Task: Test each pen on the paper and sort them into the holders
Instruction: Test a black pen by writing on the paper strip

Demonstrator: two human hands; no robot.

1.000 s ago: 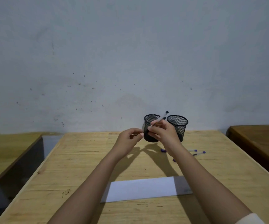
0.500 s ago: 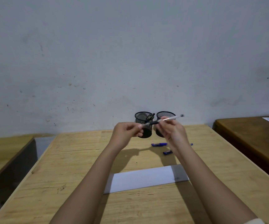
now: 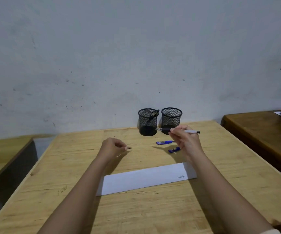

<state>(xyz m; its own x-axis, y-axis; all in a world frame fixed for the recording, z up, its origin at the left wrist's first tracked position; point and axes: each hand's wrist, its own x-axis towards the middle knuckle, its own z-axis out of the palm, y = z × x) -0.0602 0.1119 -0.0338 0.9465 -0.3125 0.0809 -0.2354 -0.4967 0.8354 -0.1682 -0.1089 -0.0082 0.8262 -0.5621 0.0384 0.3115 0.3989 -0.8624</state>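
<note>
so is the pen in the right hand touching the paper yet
Apart. The head view shows the right hand holding the pen level in front of the right holder, with table visible between it and the paper.

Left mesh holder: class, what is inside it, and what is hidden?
One dark pen leans inside the left mesh holder, its top poking above the rim. The dark mesh blurs the bottom, so anything lying there cannot be told.
</note>
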